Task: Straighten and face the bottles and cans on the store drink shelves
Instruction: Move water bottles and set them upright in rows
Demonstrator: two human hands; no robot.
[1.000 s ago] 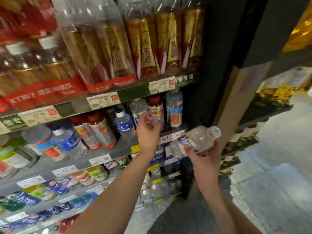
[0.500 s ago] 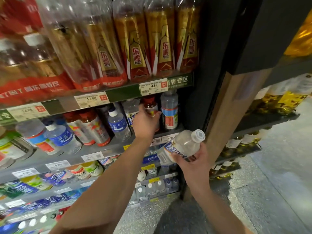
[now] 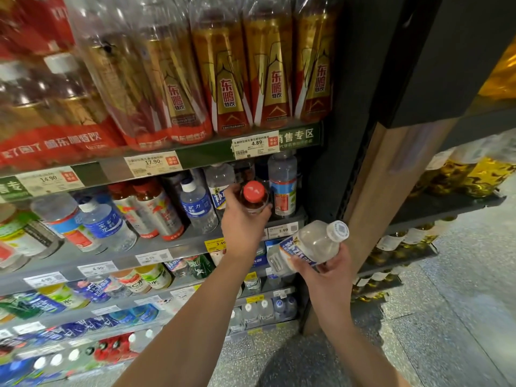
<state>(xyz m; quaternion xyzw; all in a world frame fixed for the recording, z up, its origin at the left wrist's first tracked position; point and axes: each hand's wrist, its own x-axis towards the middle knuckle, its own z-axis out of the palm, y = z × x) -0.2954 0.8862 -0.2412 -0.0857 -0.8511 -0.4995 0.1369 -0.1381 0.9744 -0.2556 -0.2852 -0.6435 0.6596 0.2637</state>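
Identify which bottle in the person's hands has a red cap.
The bottle in the left hand, at the shelf: its red cap is plain. The right hand's clear bottle has a white cap.

Clear glossy plastic bottles, matt grey shelves, speckled floor.
Clear plastic bottle with blue glossy label (image 3: 305, 251) and ribbed white plastic cap; dark bottle with smooth red plastic cap (image 3: 253, 195); gold-red bottles under shiny crinkled plastic wrap (image 3: 223, 79); matt grey metal-looking shelf (image 3: 83, 255) with paper price tags; speckled stone-look floor (image 3: 446, 317); brown wood-look side panel (image 3: 374, 191).
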